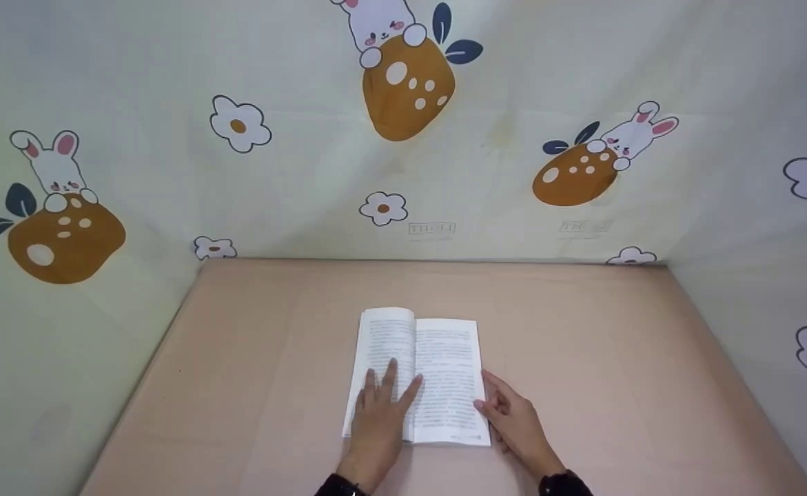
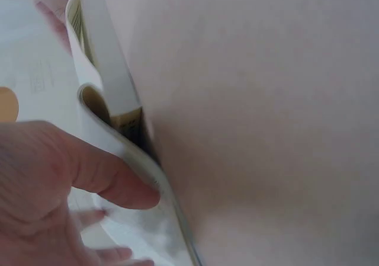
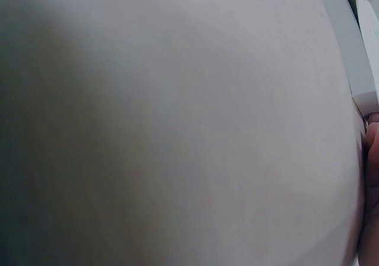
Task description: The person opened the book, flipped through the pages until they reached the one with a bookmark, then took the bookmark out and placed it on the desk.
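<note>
A book (image 1: 448, 365) lies spread on the table in the head view, with lines of print on both pages. My left hand (image 1: 379, 420) rests across its left page, fingers spread, the little one near the centre fold. In the left wrist view the thumb of this left hand (image 2: 41, 183) lies on the page near its outer edge, and the bottom edge of the book (image 2: 112, 58) shows the pages curving up. My right hand (image 1: 517, 424) pinches the right edge of the book, thumb over the page and fingers at the side, partly hidden beneath.
The table (image 1: 617, 358) has a plain peach-coloured cover. Behind it and along both sides rise cloth walls (image 1: 293, 186) printed with rabbits, orange fruits and flowers. Dark sleeve cuffs (image 1: 562, 483) show at the wrists.
</note>
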The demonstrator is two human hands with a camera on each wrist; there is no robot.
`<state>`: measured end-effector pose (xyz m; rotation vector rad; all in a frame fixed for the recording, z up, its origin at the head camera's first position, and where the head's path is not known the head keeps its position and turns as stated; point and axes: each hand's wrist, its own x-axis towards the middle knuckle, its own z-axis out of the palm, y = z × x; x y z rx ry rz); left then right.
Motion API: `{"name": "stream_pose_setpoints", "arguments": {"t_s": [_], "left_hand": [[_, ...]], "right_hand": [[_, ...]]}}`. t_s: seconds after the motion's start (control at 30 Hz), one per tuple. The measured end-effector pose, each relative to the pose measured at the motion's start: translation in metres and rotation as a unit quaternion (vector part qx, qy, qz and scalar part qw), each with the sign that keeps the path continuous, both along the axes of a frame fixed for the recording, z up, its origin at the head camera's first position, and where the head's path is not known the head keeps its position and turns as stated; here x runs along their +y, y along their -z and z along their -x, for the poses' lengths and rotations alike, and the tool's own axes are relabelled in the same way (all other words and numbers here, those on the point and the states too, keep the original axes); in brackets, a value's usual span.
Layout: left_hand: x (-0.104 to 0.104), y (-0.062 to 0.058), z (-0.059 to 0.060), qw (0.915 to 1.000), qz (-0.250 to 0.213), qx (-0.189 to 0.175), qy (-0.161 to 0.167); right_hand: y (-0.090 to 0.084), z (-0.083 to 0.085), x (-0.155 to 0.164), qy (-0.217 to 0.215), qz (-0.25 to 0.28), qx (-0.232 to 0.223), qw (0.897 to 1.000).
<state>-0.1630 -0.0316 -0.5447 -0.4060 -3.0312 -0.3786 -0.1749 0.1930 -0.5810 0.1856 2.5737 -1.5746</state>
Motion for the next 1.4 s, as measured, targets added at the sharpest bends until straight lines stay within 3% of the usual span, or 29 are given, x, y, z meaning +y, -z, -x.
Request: {"name": "stream_pose_setpoints", "arguments": {"t_s": [0.1,0.2,0.43,0.83,1.03,1.4], "left_hand": [[0.004,0.003,-0.004,0.9992,0.020,0.004,0.033],[0.009,0.002,-0.006,0.9989,0.024,0.007,0.038],[0.019,-0.006,-0.006,0.9997,0.005,0.004,0.024],[0.030,-0.004,-0.005,0.9986,0.051,-0.015,0.006],[0.036,-0.003,-0.007,0.9954,0.095,0.000,-0.010],[0.038,-0.005,-0.006,0.9909,0.130,-0.015,-0.030]], "right_hand": [[0.000,0.000,0.000,0.003,0.003,-0.003,1.000],[-0.001,-0.001,0.000,0.002,-0.001,-0.007,1.000],[-0.004,-0.002,0.001,-0.006,0.007,-0.020,1.000],[-0.008,-0.006,0.010,-0.068,0.052,-0.032,0.996],[-0.009,-0.008,0.012,-0.108,0.075,-0.026,0.991],[-0.015,-0.010,0.011,-0.136,0.057,-0.034,0.989]]}}
